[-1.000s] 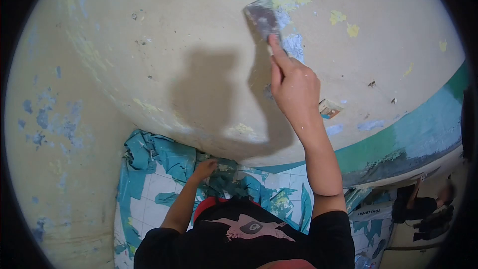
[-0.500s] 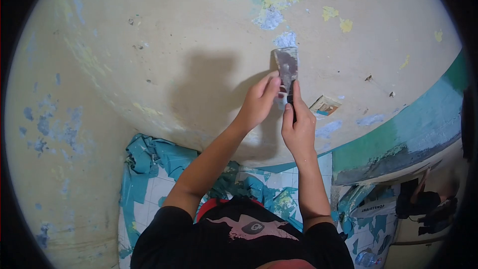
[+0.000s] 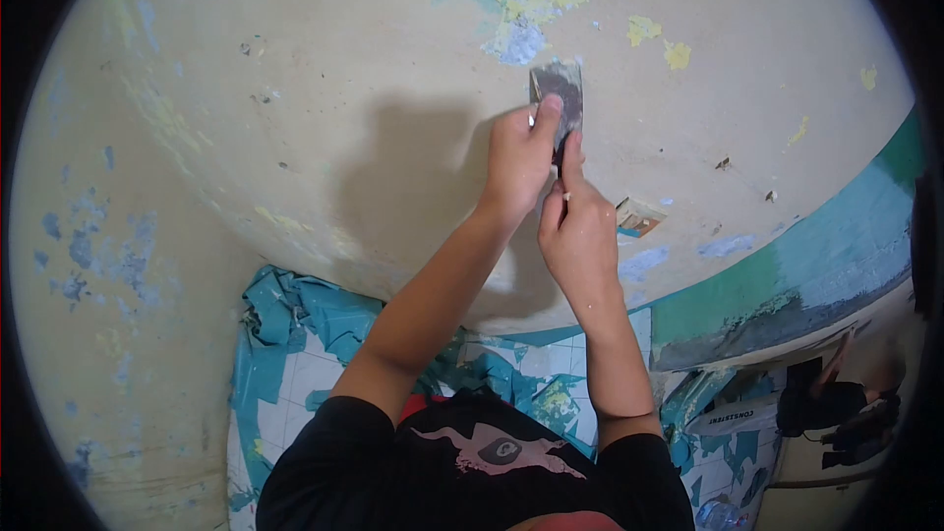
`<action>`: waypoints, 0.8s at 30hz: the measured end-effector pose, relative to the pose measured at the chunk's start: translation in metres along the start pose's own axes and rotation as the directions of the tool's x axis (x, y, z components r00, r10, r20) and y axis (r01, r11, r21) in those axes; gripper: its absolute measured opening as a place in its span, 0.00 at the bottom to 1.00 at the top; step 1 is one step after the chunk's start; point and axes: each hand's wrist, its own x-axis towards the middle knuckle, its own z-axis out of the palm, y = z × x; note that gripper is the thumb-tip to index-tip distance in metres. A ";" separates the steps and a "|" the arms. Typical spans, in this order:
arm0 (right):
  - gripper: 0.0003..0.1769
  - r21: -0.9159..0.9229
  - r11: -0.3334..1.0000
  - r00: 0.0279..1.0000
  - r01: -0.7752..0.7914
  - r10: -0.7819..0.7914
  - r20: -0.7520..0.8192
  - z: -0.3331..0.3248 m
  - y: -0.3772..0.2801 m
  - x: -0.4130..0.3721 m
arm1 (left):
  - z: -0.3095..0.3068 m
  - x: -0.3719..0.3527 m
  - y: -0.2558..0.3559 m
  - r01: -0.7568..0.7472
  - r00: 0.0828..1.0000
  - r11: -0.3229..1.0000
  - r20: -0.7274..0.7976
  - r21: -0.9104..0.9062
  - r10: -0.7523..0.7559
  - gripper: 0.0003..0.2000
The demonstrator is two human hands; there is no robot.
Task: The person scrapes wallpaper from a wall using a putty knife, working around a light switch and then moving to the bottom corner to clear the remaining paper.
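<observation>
Scraper (image 3: 566, 84) in front of the wall (image 3: 344, 59), blade up, just near side of the pale blue patch (image 3: 516, 42); wall contact, can't tell. Right hand (image 3: 580, 236): fingers closed round the handle. Left hand (image 3: 516, 159): fingers narrow, gripping the blade, thumb on its face. Wall box (image 3: 640, 218) right of right hand. Torn teal sheeting (image 3: 324, 313) on the near floor, left.

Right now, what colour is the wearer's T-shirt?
The short-sleeved T-shirt is black with a pink print, best in head view.
</observation>
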 end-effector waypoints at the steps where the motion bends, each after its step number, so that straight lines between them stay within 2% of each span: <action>1: 0.34 0.003 1.000 1.000 -0.007 0.007 0.006 -0.003 -0.003 0.007 | 0.002 0.001 0.005 0.018 1.000 0.999 -0.015 -0.032 -0.018 0.21; 3: 0.33 -0.031 0.984 0.977 0.177 -0.180 -0.111 -0.014 -0.014 0.030 | -0.002 0.021 0.018 -0.111 0.989 0.994 -0.104 -0.013 0.109 0.21; 4: 0.33 -0.027 0.988 0.982 0.154 -0.156 -0.107 -0.019 -0.021 0.041 | -0.002 0.025 0.037 -0.151 0.987 0.987 -0.061 -0.060 0.147 0.20; 5: 0.32 -0.006 0.978 0.972 0.210 -0.210 -0.101 -0.024 -0.028 0.055 | -0.005 0.027 0.054 -0.195 0.981 0.974 -0.015 -0.113 0.195 0.20; 6: 0.31 0.012 0.961 0.956 0.276 -0.273 -0.104 -0.028 -0.032 0.062 | -0.015 0.025 0.061 -0.191 0.981 0.975 0.000 -0.110 0.192 0.20; 7: 0.31 0.009 0.962 0.955 0.274 -0.271 -0.119 -0.029 -0.032 0.060 | -0.030 0.022 0.068 -0.195 0.978 0.977 0.054 -0.089 0.201 0.20; 9: 0.31 0.128 0.948 0.955 0.293 -0.296 0.010 -0.022 -0.030 0.044 | -0.072 0.008 0.068 -0.207 0.960 0.978 0.189 -0.013 0.205 0.19; 10: 0.32 0.223 0.943 0.954 0.247 -0.277 0.117 -0.011 -0.024 0.027 | -0.105 -0.009 0.050 -0.216 0.943 0.976 0.269 0.042 0.197 0.19; 11: 0.33 0.310 0.931 0.936 0.192 -0.269 0.228 0.005 -0.015 0.003 | -0.140 -0.028 0.026 -0.106 0.955 0.994 0.279 0.016 0.097 0.20; 12: 0.28 0.362 0.922 0.897 0.140 -0.272 0.347 0.025 -0.006 -0.022 | -0.184 -0.052 -0.010 0.037 0.946 0.994 0.324 -0.100 -0.002 0.19; 13: 0.31 0.359 0.922 0.836 0.146 -0.309 0.453 0.055 0.012 -0.053 | -0.221 -0.084 -0.043 0.184 0.940 0.981 0.302 -0.064 -0.156 0.21; 14: 0.34 0.108 0.992 0.601 0.058 -0.121 0.790 0.073 0.020 -0.080 | -0.288 -0.117 -0.104 0.246 0.918 0.899 0.212 0.362 -0.336 0.22; 15: 0.36 -0.027 0.990 0.468 0.140 -0.042 0.883 0.083 0.038 -0.114 | -0.318 -0.165 -0.124 0.309 0.866 0.581 0.030 0.753 -0.499 0.22; 16: 0.35 -0.093 0.976 0.472 0.198 -0.011 0.882 0.108 0.068 -0.157 | -0.419 -0.238 -0.217 0.094 0.811 -0.225 -0.205 0.970 -0.547 0.22; 17: 0.33 -0.128 0.990 0.386 0.066 0.092 0.918 0.122 0.089 -0.186 | -0.419 -0.281 -0.191 -0.266 0.479 -0.491 -0.328 0.829 -0.814 0.26; 18: 0.31 -0.095 0.995 0.439 0.029 0.073 0.896 0.120 0.103 -0.209 | -0.484 -0.358 -0.233 -0.273 0.488 -0.500 -0.329 0.822 -0.808 0.26; 19: 0.28 -0.064 0.998 0.495 -0.004 0.058 0.867 0.119 0.113 -0.217 | -0.529 -0.388 -0.260 0.225 0.523 0.017 -0.106 0.974 -0.846 0.28; 20: 0.28 -0.067 0.998 0.508 -0.010 0.063 0.859 0.116 0.115 -0.210 | -0.508 -0.425 -0.227 0.209 0.528 0.015 -0.100 0.978 -0.843 0.28; 21: 0.28 -0.072 0.994 0.529 -0.081 0.104 0.842 0.103 0.112 -0.203 | -0.460 -0.391 -0.184 0.361 0.494 -0.194 -0.363 0.912 -0.790 0.27; 22: 0.28 -0.078 0.985 0.540 -0.151 0.149 0.828 0.091 0.108 -0.199 | -0.451 -0.383 -0.181 0.356 0.487 -0.192 -0.357 0.915 -0.797 0.27; 23: 0.28 -0.088 0.984 0.534 -0.158 0.160 0.830 0.084 0.103 -0.192 | -0.443 -0.379 -0.180 0.406 0.583 -0.088 -0.332 0.909 -0.741 0.26; 24: 0.26 0.016 0.972 0.655 -0.235 0.146 0.741 0.080 0.097 -0.184 | -0.428 -0.369 -0.174 0.442 0.670 0.019 -0.315 0.897 -0.672 0.25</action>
